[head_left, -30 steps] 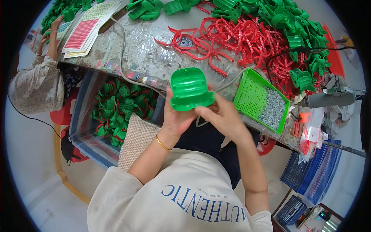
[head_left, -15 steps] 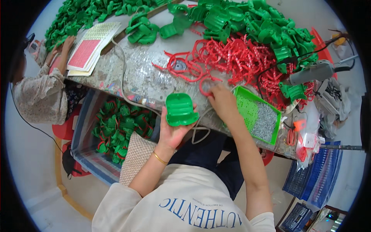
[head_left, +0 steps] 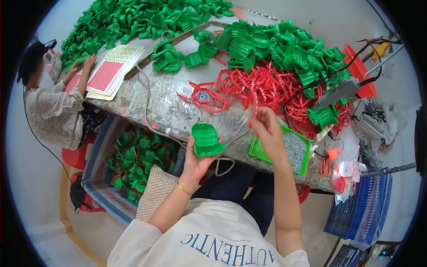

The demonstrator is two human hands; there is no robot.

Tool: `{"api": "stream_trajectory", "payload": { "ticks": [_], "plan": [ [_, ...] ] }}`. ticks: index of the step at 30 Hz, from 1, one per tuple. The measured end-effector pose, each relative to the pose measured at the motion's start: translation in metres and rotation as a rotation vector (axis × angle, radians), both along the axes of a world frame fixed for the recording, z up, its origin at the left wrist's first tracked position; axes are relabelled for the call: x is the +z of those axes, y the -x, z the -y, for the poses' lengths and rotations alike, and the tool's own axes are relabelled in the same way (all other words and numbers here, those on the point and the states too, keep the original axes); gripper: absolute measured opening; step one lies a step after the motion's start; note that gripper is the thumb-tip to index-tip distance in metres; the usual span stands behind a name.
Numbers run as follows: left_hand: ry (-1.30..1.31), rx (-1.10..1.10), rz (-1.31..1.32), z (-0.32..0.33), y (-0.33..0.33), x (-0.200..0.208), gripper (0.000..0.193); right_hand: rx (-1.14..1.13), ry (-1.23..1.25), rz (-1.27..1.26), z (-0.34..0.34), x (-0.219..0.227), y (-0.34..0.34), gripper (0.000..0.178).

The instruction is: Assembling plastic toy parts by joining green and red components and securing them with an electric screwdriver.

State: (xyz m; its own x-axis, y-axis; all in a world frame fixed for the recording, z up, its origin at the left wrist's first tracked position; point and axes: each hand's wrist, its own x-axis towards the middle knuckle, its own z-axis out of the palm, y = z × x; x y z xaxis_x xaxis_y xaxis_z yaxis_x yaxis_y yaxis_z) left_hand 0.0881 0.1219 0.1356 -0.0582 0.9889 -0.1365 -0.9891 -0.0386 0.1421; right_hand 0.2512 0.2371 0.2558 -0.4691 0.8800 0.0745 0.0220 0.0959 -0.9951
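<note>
My left hand [head_left: 195,165] holds a curved, ribbed green plastic piece [head_left: 206,140] in front of the table's near edge. The fingers and thumb cup it from below and the sides. Over the table, my right hand [head_left: 268,133] pinches a thin red plastic strap [head_left: 255,99] with pale marks, which stands up from the fingertips. Just beyond that hand lies a tangled heap of red straps [head_left: 235,86]. Beside my right wrist sits a light green tray [head_left: 257,155] with small grey metal parts [head_left: 293,149].
Green plastic pieces form a heap [head_left: 289,44] behind the straps. At the left, a striped bin [head_left: 98,171] holds green pieces fitted with red straps. A co-worker [head_left: 53,111] sits at far left near printed sheets [head_left: 109,73]. A grey tool [head_left: 340,91] hangs at right above the table.
My right hand has raised the red strap upright, away from the other straps. My left hand still holds the green piece, now slightly tilted. The whole view has shifted a little.
</note>
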Motion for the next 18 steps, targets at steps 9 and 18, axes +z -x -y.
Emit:
{"api": "stream_trajectory", "payload": {
  "ticks": [9,18],
  "plan": [
    [-0.036,-0.312,-0.086,-0.004,-0.055,0.045,0.067,-0.091,-0.067,0.227,0.052,0.027,-0.047,0.023],
    [-0.097,-0.387,-0.212,-0.007,-0.095,0.057,0.067,-0.280,-0.155,0.523,0.050,0.018,-0.068,0.020]
  ]
}}
